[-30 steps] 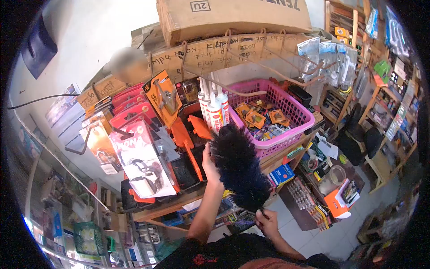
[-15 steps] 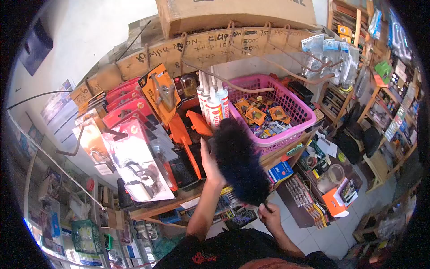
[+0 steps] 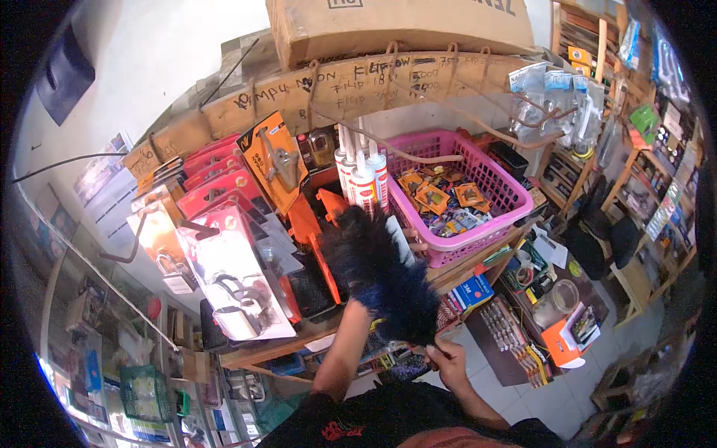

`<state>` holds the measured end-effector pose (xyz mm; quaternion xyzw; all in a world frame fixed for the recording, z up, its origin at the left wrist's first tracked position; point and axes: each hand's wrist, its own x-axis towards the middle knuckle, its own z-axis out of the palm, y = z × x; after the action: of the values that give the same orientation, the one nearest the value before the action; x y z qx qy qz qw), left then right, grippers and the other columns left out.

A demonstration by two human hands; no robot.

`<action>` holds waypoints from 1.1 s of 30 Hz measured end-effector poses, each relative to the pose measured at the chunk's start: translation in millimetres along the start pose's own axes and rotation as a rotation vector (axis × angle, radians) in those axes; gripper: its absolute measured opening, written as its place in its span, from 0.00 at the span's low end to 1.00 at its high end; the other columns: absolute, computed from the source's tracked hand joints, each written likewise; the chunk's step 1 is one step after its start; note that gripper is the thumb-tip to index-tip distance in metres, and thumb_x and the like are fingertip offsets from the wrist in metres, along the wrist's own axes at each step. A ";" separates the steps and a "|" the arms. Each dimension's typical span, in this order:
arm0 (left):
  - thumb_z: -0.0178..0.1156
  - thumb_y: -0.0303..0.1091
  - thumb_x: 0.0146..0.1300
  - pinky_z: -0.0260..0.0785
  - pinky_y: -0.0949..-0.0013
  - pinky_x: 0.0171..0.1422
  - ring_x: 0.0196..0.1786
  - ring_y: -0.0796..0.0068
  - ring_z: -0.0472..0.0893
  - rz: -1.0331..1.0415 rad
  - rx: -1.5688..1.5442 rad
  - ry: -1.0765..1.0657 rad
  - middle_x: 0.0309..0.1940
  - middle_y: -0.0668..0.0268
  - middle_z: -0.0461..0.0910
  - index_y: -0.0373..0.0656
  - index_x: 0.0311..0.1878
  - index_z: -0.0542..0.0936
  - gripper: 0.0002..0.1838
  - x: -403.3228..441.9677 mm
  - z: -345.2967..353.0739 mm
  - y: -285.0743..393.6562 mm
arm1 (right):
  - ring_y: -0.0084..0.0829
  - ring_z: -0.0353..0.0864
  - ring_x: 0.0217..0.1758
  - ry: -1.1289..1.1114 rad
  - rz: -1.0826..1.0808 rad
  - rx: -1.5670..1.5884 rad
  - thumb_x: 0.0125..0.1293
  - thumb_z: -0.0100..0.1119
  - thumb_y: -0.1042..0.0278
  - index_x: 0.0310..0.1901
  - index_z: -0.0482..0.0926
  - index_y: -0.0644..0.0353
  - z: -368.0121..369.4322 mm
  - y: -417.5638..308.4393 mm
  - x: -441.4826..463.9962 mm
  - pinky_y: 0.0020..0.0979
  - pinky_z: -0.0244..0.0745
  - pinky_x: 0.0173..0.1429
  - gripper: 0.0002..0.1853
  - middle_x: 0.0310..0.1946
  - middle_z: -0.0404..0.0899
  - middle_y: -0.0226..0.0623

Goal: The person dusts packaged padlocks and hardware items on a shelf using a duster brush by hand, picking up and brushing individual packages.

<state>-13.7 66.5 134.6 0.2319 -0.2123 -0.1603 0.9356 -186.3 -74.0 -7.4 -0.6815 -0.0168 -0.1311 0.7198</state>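
My right hand (image 3: 447, 364) grips the handle end of a dark fluffy feather duster (image 3: 385, 272), which points up and to the left over the shelf edge. My left hand (image 3: 415, 242) is mostly hidden behind the duster; its fingertips show curled at the right side of a white tube (image 3: 399, 240). Above the duster stand several upright white sealant cartridges (image 3: 364, 188) with nozzles up. Right beside them is a pink plastic basket (image 3: 478, 237) holding small orange packets (image 3: 432, 198). Orange tools (image 3: 314, 243) lie to the left.
Packaged padlocks (image 3: 237, 302) and other blister packs hang on metal hooks at left. A cardboard box (image 3: 403, 30) sits above a wooden board (image 3: 351, 86) with handwriting. Long hooks (image 3: 478, 134) project over the basket. Lower right, a table holds goods and a plastic jar (image 3: 556, 299).
My left hand has gone from the duster's left side to behind it, its fingertips now at a white tube. The duster has shifted slightly left and down in view.
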 end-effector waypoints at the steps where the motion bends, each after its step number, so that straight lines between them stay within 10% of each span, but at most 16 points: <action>1: 0.34 0.64 0.71 0.64 0.57 0.68 0.62 0.56 0.73 0.036 0.056 0.128 0.62 0.55 0.72 0.37 0.69 0.63 0.40 -1.4 9.6 1.7 | 0.16 0.65 0.16 0.062 0.067 0.063 0.69 0.57 0.68 0.25 0.74 0.63 0.7 -2.8 1.0 0.23 0.57 0.20 0.14 0.18 0.72 0.28; 4: 0.32 0.64 0.71 0.63 0.57 0.69 0.62 0.56 0.73 -0.004 0.078 0.151 0.63 0.54 0.72 0.39 0.69 0.63 0.39 -0.2 -11.4 -3.0 | 0.17 0.69 0.22 0.118 0.197 0.106 0.67 0.59 0.70 0.30 0.76 0.67 -1.6 -8.0 -0.9 0.23 0.61 0.25 0.10 0.21 0.74 0.29; 6: 0.32 0.64 0.72 0.64 0.58 0.69 0.62 0.57 0.73 -0.072 -0.090 -0.276 0.62 0.53 0.72 0.42 0.69 0.64 0.37 1.6 -18.2 -4.7 | 0.20 0.75 0.30 -0.013 0.167 -0.060 0.66 0.63 0.69 0.37 0.79 0.74 -8.9 10.4 -3.2 0.25 0.69 0.34 0.12 0.27 0.78 0.31; 10: 0.33 0.64 0.71 0.70 0.59 0.63 0.59 0.57 0.76 0.093 0.088 0.284 0.58 0.55 0.75 0.42 0.66 0.67 0.37 6.8 7.5 -6.0 | 0.14 0.64 0.18 0.200 0.132 0.051 0.69 0.59 0.66 0.31 0.78 0.63 -1.5 19.9 -1.3 0.22 0.56 0.22 0.11 0.19 0.71 0.25; 16: 0.35 0.64 0.71 0.62 0.56 0.70 0.63 0.61 0.73 -0.048 -0.188 -0.317 0.63 0.60 0.72 0.43 0.71 0.63 0.37 6.0 -12.4 -11.8 | 0.14 0.63 0.18 0.076 0.007 -0.098 0.71 0.58 0.62 0.25 0.75 0.61 0.2 24.1 -7.3 0.23 0.55 0.22 0.16 0.18 0.69 0.24; 18: 0.35 0.63 0.71 0.61 0.56 0.71 0.64 0.61 0.72 0.014 0.055 0.231 0.64 0.60 0.72 0.43 0.71 0.63 0.37 -4.9 0.3 -11.6 | 0.14 0.63 0.18 0.101 0.061 -0.050 0.71 0.58 0.62 0.26 0.75 0.61 -0.1 17.7 -7.6 0.23 0.56 0.23 0.16 0.17 0.69 0.23; 22: 0.37 0.58 0.72 0.70 0.54 0.61 0.57 0.57 0.77 0.080 0.072 0.292 0.61 0.57 0.73 0.40 0.68 0.66 0.34 1.6 -9.4 -17.1 | 0.15 0.65 0.22 0.020 0.169 -0.057 0.69 0.59 0.62 0.27 0.76 0.64 -1.7 9.0 -11.6 0.24 0.59 0.26 0.15 0.18 0.69 0.23; 23: 0.38 0.57 0.71 0.68 0.50 0.64 0.58 0.52 0.76 -0.015 0.018 -0.334 0.61 0.53 0.73 0.38 0.68 0.64 0.34 1.1 -39.5 -16.9 | 0.15 0.67 0.24 0.011 0.189 -0.082 0.69 0.61 0.62 0.29 0.78 0.66 -3.7 19.1 -15.1 0.24 0.62 0.28 0.15 0.19 0.71 0.24; 29: 0.36 0.64 0.69 0.65 0.55 0.67 0.61 0.55 0.74 0.048 0.084 0.252 0.62 0.53 0.72 0.35 0.67 0.65 0.40 -3.1 -15.7 -9.0 | 0.17 0.66 0.26 0.052 0.192 -0.090 0.68 0.61 0.60 0.27 0.75 0.68 -8.0 26.5 -17.4 0.26 0.62 0.29 0.18 0.19 0.70 0.24; 33: 0.35 0.64 0.71 0.63 0.61 0.69 0.63 0.59 0.73 -0.105 -0.098 -0.159 0.60 0.56 0.73 0.35 0.67 0.66 0.39 0.9 -59.7 -14.8 | 0.15 0.61 0.15 -0.016 0.061 -0.114 0.71 0.56 0.61 0.21 0.71 0.60 -7.0 12.9 -17.8 0.23 0.52 0.19 0.20 0.14 0.66 0.23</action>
<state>12.2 75.6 79.6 0.1832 -0.2650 -0.2374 0.9164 -201.8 -77.5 -24.1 -0.7225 0.0055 -0.1045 0.6834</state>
